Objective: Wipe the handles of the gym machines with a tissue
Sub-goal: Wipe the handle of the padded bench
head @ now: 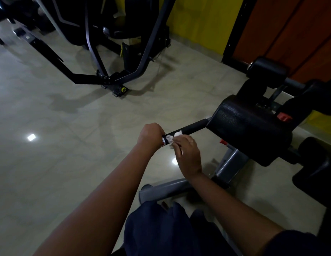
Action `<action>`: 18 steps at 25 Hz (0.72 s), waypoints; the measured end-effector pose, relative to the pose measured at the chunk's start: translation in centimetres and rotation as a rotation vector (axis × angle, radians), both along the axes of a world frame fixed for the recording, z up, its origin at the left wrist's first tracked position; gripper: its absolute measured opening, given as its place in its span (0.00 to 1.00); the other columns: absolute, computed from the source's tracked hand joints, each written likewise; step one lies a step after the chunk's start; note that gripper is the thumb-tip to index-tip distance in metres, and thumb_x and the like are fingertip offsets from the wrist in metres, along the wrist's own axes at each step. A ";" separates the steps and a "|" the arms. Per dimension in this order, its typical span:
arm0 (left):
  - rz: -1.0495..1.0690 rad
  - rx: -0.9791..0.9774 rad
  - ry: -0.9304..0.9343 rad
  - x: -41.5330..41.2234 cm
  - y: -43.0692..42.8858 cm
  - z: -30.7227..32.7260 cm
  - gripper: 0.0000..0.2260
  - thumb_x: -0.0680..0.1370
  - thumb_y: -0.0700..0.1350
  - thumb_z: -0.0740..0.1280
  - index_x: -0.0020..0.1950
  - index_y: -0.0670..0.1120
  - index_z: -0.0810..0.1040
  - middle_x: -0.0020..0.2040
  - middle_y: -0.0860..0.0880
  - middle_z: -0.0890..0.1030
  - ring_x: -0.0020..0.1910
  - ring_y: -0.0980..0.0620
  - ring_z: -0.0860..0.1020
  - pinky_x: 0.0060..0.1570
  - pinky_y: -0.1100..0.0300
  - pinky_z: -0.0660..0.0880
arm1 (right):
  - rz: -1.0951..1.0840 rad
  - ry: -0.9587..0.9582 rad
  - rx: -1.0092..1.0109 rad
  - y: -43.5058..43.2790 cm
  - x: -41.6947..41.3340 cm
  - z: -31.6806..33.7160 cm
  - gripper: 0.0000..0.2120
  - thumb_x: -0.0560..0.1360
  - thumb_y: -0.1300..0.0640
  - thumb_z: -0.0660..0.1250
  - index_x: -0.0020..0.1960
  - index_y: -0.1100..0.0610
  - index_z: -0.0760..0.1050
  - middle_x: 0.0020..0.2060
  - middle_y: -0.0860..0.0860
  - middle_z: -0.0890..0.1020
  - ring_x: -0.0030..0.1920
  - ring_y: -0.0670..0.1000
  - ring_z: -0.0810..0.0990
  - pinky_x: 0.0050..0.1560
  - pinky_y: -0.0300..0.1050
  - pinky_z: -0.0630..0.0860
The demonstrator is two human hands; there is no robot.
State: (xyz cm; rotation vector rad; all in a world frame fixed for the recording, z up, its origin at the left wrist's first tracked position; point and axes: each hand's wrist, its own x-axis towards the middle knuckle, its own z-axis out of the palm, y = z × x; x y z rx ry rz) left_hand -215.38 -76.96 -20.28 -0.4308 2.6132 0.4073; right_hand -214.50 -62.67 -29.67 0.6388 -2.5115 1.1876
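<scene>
The white tissue (174, 136) sits on the black handle (195, 127) near its left end, pinched by fingers of the right hand (187, 154). The left hand (150, 134) curls round the tip. Wiping looks under way, and the next move is probably to slide the tissue right toward the pad (249, 130).

Glossy grey tiled floor (68, 172). Standing on it: upper left, the black exercise machine's frame (81, 78) with a yellow-hubbed wheel (123, 89); lower right, the padded machine's grey steel base (166, 187). 2 light reflections show on the tiles.

Glossy grey tiled floor (68, 163), yellow wall (203, 19), brown wooden door (290, 34)
</scene>
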 end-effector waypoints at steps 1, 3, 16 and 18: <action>-0.004 -0.008 -0.010 -0.1 0.1 0.2 0.13 0.74 0.39 0.68 0.58 0.46 0.83 0.52 0.44 0.83 0.51 0.46 0.80 0.42 0.61 0.73 | 0.056 0.074 0.030 0.3 -0.4 -0.1 0.05 0.75 0.62 0.65 0.49 0.61 0.79 0.47 0.55 0.81 0.51 0.49 0.75 0.54 0.43 0.74; 0.003 -0.014 -0.026 -0.3 0.1 0.4 0.14 0.74 0.38 0.68 0.59 0.48 0.83 0.53 0.45 0.83 0.52 0.46 0.80 0.44 0.60 0.74 | -0.062 0.024 -0.002 0.8 -2.6 -0.4 0.05 0.75 0.66 0.66 0.47 0.60 0.79 0.47 0.54 0.82 0.52 0.49 0.75 0.55 0.43 0.73; 0.183 0.008 0.032 -0.1 1.1 0.2 0.13 0.72 0.35 0.69 0.56 0.42 0.82 0.50 0.42 0.82 0.48 0.44 0.81 0.40 0.59 0.74 | 0.064 -0.145 0.429 -1.0 -5.5 2.5 0.10 0.73 0.67 0.62 0.51 0.62 0.80 0.49 0.57 0.81 0.55 0.59 0.77 0.56 0.50 0.73; 0.229 -0.013 0.072 0.0 1.6 0.3 0.11 0.74 0.33 0.67 0.56 0.39 0.80 0.51 0.41 0.81 0.49 0.44 0.80 0.41 0.58 0.72 | 0.298 -0.278 0.643 -3.0 -5.5 4.9 0.12 0.73 0.67 0.62 0.54 0.58 0.79 0.53 0.55 0.80 0.58 0.57 0.76 0.59 0.49 0.69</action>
